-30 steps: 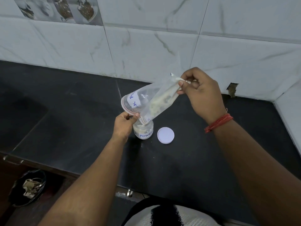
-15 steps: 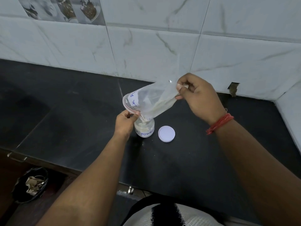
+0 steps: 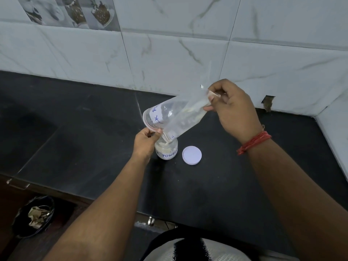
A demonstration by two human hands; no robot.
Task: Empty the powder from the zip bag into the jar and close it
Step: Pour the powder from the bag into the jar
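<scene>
Black stone worktop (image 3: pixel 94 129) under white marble-veined wall tiles (image 3: pixel 188 59), with a dark bin of crumpled paper (image 3: pixel 33 216) on the floor below left. Near the middle, standing upright: small clear glass jar with a white handwritten label (image 3: pixel 166 148), already partly filled with pale powder. Just beside it on the right, not touching: round white plastic lid (image 3: pixel 191 155), lying flat.

Held slanted above the jar: clear plastic zip bag with a pink seal strip and a blue-lettered label (image 3: pixel 175 117), mouth down at the jar's opening, closed bottom end raised toward the right. Left hand (image 3: pixel 146 143) pinching the pink mouth edge between thumb and fingers, right at the jar's rim. Right hand (image 3: pixel 233 108) with fingers pressed together on the bag's raised bottom corner. Thin stream of powder (image 3: pixel 165 142) dropping from the mouth into the jar; streaks clinging inside the film.

Likely risks from here: mouth drifting off the narrow rim and spilling powder onto the worktop; left hand knocking the unheld jar over; residue left stuck in the bag's folds unless shaken down; lid not yet on.
</scene>
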